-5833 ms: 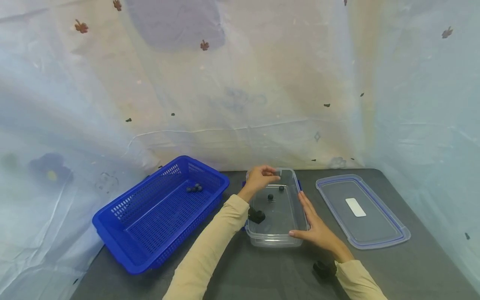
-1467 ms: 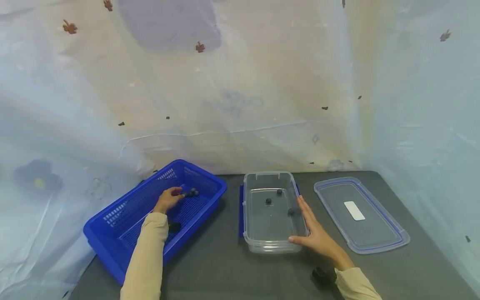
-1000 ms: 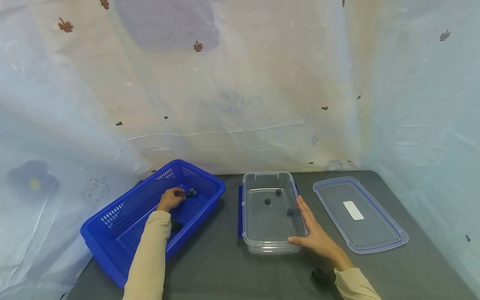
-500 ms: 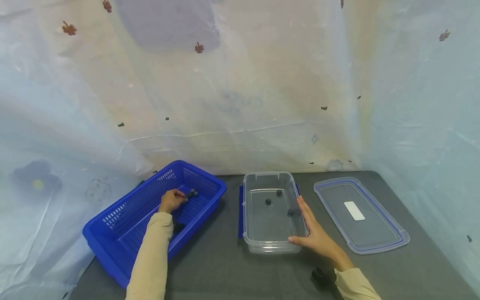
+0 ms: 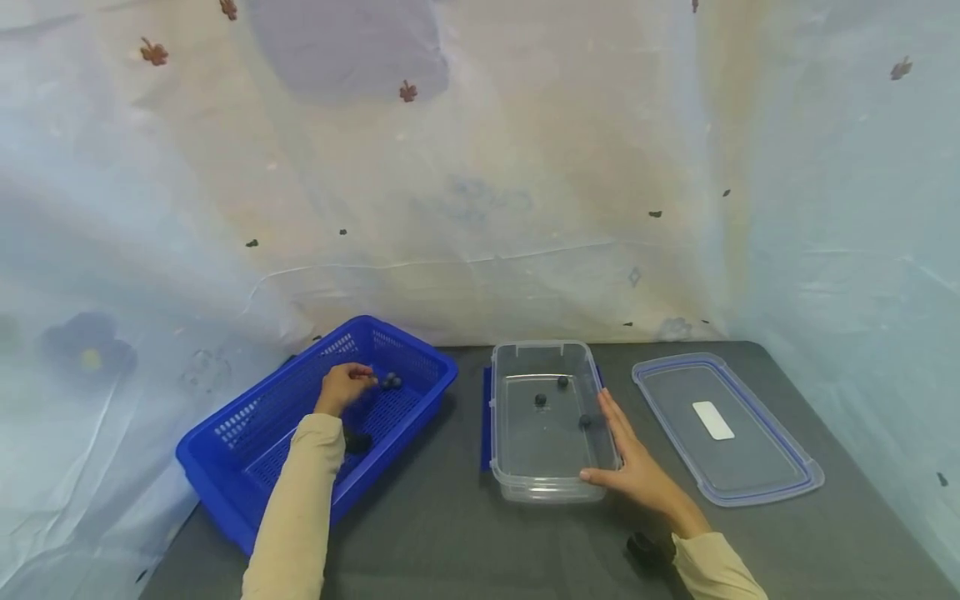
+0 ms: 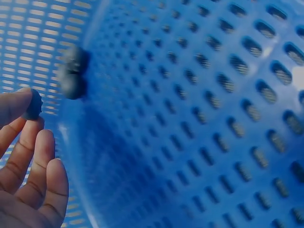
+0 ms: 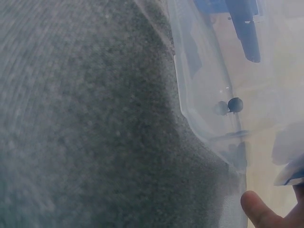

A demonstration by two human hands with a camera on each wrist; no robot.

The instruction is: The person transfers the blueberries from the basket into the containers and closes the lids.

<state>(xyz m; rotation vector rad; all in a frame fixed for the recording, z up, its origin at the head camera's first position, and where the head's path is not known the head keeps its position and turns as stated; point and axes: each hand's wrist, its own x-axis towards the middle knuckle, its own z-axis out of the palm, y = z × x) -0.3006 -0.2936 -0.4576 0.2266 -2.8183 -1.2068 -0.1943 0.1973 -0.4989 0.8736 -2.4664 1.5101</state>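
Whereas a moment earlier the left hand [image 5: 343, 387] reached, a dark berry [image 6: 33, 104] was now pinched by its fingers [image 6: 14, 107] inside the blue basket [image 5: 247, 442]; two remained [image 5: 390, 382]. Three berries [image 5: 562, 382] lay in the clear container [image 5: 551, 487], steadied by the flat, straight-fingered right hand [image 5: 637, 471].

A dark grey table [image 5: 465, 542] stands against pale, crinkled plastic sheeting [image 5: 480, 167] dotted with small leaf shapes, under soft even light.
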